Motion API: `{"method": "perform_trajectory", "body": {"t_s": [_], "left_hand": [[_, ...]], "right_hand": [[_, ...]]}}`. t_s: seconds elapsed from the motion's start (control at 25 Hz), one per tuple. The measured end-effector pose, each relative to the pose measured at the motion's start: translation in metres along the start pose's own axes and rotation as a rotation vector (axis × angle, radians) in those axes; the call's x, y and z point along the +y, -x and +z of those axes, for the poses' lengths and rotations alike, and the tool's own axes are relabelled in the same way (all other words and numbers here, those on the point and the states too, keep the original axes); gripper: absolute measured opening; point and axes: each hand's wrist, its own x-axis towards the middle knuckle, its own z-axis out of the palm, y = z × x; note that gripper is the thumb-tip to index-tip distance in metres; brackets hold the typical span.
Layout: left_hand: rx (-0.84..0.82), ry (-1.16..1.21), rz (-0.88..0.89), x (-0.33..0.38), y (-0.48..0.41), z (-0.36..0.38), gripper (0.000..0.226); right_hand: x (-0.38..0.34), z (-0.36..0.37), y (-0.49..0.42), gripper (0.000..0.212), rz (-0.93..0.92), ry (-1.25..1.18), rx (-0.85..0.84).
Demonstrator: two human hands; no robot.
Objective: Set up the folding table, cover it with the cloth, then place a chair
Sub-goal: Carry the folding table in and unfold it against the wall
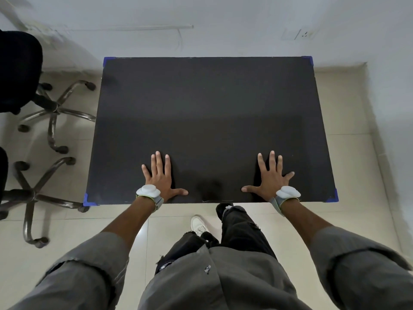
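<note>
Black and matte, one table (210, 108) stands unfolded on the pale tiled floor (357, 153), its far edge near the white wall (223, 23). Four blue corner caps mark its top: far left (108, 61), far right (308, 59), near left (88, 200) and near right (333, 197). No cloth lies on it; the top is bare apart from the two hands.

Both hands rest flat on the near part of the top, palms down, fingers spread, gripping nothing. The left hand (159, 177) lies left of centre, the right hand (271, 177) right of centre, thumbs pointing toward each other, well apart. Each wrist carries one white device on a grey strap, two in all: left (148, 190), right (287, 192).

Two office chairs stand left of the table, only partly in view, each with a chrome star base on castors: the far chair (55, 108) near the table's far left side, the near chair (33, 193) just beside the near left corner cap.

One white shoe (198, 224) shows on the floor below the table's near edge; the other foot is mostly hidden
</note>
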Motion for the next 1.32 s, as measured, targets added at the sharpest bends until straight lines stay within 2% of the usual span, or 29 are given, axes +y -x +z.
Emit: {"method": "perform_trajectory", "body": {"t_s": [0.6,1.32], "left_hand": [[0.003,0.04,-0.071,0.016,-0.149,-0.091,0.15],[-0.085,0.02,-0.092,0.004,-0.183,-0.128,0.148]], "right_hand": [[-0.003,-0.107,-0.156,0.139,-0.047,0.002,0.033],[-0.023,-0.137,-0.182,0.14,-0.029,-0.02,0.021]]}}
